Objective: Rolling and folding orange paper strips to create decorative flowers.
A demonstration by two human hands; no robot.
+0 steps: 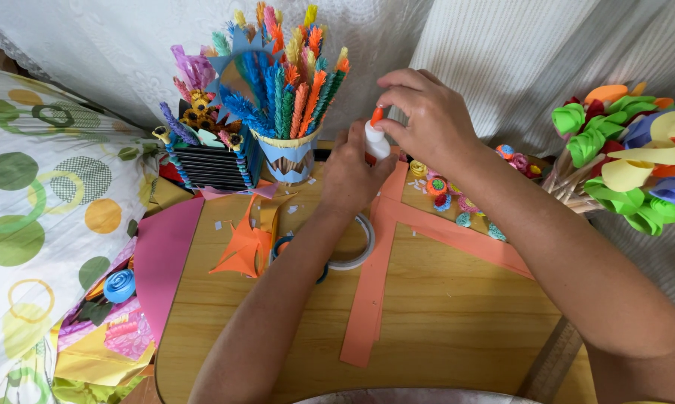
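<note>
— Left hand [350, 173] was wrapped round the small white glue bottle [376, 141], fingers closed on its body, w/ the bottle upright above the far side of the counter [457, 314].

— And the right?

— Right hand [421, 118] sat over the top, fingertips pinched shut on the orange cap [379, 114]. Couldn't tell if the cap was on or loose.

— What lay under them?

— Roll of clear tape [356, 243] just below my left wrist, scissors w/ blue handles [281, 245] touching it, crumpled orange paper [246, 247] beside those. Long orange paper strips [375, 277] crossed the counter btw my arms.

— Behind?

— Cup of coloured paper stalks [289, 101] near the bottle, approx. left of it; small paper rosettes [446, 198] under my right wrist; foam flowers [629, 150] well off to the right.
</note>
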